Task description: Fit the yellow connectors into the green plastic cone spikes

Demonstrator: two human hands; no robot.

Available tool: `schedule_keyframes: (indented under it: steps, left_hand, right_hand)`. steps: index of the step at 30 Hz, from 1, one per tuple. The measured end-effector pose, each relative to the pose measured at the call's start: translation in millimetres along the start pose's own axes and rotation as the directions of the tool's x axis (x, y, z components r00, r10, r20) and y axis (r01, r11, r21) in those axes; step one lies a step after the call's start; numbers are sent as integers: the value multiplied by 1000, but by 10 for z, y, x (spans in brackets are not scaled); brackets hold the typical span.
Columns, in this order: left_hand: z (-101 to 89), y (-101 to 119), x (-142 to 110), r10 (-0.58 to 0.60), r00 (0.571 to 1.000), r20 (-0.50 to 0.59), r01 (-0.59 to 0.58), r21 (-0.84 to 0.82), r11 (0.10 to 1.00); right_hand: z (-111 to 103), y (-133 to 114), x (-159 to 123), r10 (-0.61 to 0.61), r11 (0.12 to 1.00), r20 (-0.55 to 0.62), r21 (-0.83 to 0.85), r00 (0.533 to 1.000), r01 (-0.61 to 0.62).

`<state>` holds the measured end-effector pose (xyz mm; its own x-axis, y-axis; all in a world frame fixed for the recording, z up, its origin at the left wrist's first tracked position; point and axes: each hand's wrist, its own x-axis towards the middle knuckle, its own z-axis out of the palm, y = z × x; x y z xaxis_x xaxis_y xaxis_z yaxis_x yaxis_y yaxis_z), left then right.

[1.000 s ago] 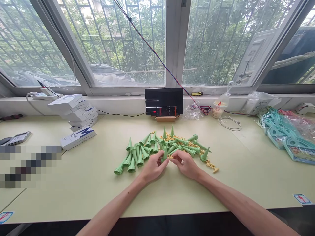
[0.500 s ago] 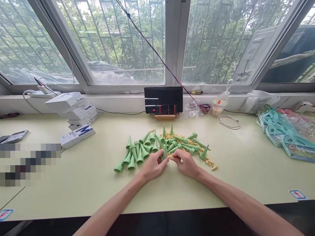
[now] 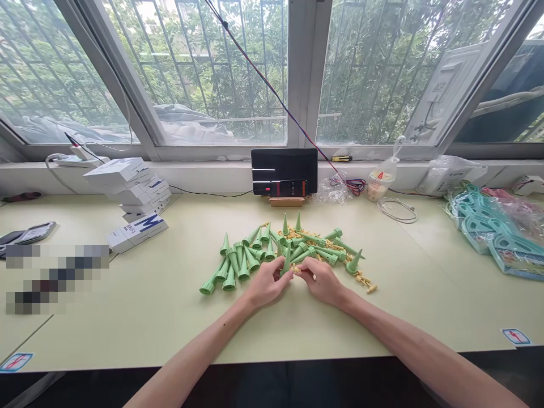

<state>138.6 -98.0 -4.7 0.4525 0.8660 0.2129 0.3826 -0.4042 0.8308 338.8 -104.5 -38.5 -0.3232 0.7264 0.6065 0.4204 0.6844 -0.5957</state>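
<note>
My left hand [image 3: 268,283] is closed round the base of a green plastic cone-shaped spike [image 3: 287,259], whose tip points up. Beside it, my right hand [image 3: 321,280] pinches a small yellow plastic piece [image 3: 296,268] close to the spike's side. Several more green spikes [image 3: 233,260] lie in a pile to the left of my hands, most with their wide ribbed ends toward me. Beyond the hands are further spikes, a few standing upright, mixed with yellow pieces [image 3: 317,235]. A short trail of yellow pieces [image 3: 366,282] lies to the right.
A dark tablet [image 3: 284,161] with a phone [image 3: 289,188] before it stands at the back. White boxes [image 3: 138,184] are stacked at the left. A bagged cup [image 3: 379,184], a coiled white cable [image 3: 397,210] and bagged turquoise plastic items [image 3: 488,221] lie along the right side.
The view has shifted slightly, moving the scene a little right in the picture. Both hands keep nearly the same pose, with the green spike and the yellow piece still held close together.
</note>
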Motion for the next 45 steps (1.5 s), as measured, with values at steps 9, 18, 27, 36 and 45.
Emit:
schedule_keyframes:
  steps: [9, 18, 27, 36, 45]
  left_hand:
    - [-26, -8, -11, 40, 998, 44, -41, 30, 999]
    - [-33, 9, -16, 69, 995, 72, -74, 62, 995]
    - [-22, -25, -14, 29, 996, 79, -28, -10, 1000]
    - [-21, 0, 1, -60, 995, 75, 77, -244, 967]
    - [-56, 112, 18, -155, 974, 167, 213, -429, 878]
  right_hand:
    - [-39, -17, 6, -11, 1000, 34, 25, 999, 11]
    - [-71, -53, 26, -4, 999, 84, 36, 996, 1]
    - [-73, -67, 50, 26, 998, 91, 62, 995, -32]
    - [-75, -111, 66, 99, 992, 89, 75, 991, -105]
    - [-82, -116, 61, 95, 987, 71, 120, 993, -103]
